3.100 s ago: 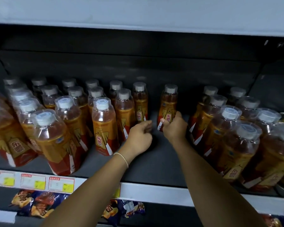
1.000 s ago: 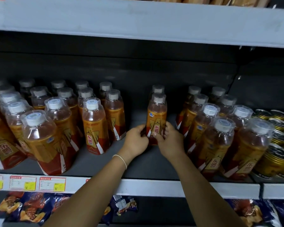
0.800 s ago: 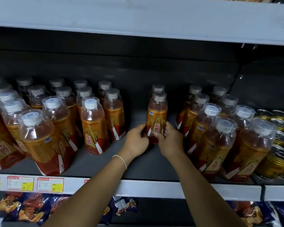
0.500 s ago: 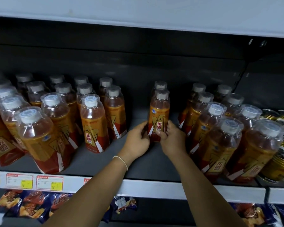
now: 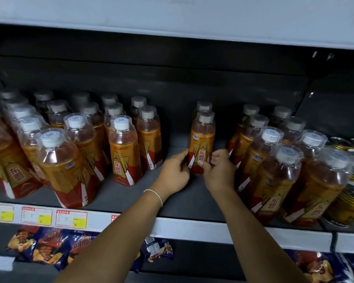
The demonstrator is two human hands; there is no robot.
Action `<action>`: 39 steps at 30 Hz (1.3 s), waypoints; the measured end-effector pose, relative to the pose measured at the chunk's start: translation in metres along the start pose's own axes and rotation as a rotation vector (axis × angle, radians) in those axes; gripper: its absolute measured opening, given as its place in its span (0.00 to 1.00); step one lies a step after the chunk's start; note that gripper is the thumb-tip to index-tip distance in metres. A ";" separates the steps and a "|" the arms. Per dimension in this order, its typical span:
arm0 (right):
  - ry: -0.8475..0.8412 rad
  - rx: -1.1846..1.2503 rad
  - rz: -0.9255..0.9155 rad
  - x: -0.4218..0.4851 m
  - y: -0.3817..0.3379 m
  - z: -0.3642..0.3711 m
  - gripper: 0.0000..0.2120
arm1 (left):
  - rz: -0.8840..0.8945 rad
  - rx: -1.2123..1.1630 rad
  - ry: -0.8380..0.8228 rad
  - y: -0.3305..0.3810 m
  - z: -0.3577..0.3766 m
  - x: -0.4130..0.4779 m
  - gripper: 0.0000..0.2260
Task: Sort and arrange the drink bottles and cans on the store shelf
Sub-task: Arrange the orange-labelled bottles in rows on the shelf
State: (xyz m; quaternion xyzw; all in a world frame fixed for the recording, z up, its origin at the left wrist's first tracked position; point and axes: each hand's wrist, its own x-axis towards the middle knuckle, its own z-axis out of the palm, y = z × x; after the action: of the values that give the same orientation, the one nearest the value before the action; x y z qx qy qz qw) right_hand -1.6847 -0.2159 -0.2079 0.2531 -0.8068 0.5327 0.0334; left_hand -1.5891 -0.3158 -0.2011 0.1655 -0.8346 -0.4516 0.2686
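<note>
One upright bottle (image 5: pixel 202 139) in the grip of left hand (image 5: pixel 175 173) and right hand (image 5: pixel 220 174), either side.

Red "东鹏" down the gold label of the orange plastic drink bottle (image 5: pixel 202 144) and its neighbours (image 5: pixel 124 152); "¥" on white shelf-edge price tags (image 5: pixel 71 219).
</note>
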 end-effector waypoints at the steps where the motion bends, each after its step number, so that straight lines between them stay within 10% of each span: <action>1: 0.012 -0.057 -0.017 0.000 -0.001 -0.001 0.15 | 0.005 0.032 -0.003 0.002 -0.003 -0.001 0.26; 15: -0.045 -0.112 -0.449 -0.033 -0.055 0.027 0.01 | 0.110 0.264 0.372 0.027 -0.075 -0.045 0.16; 27: -0.490 0.025 -0.307 -0.066 -0.089 0.091 0.41 | 0.136 0.294 0.579 0.033 -0.128 -0.092 0.25; 39: -0.459 0.022 -0.207 -0.065 -0.082 0.094 0.34 | -0.083 0.193 0.414 0.009 -0.129 -0.098 0.29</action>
State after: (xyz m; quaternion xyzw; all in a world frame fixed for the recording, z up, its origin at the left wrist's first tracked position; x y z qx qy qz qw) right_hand -1.5711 -0.2993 -0.2000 0.4490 -0.7572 0.4639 -0.0993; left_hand -1.4339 -0.3456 -0.1650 0.3136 -0.7935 -0.3367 0.3983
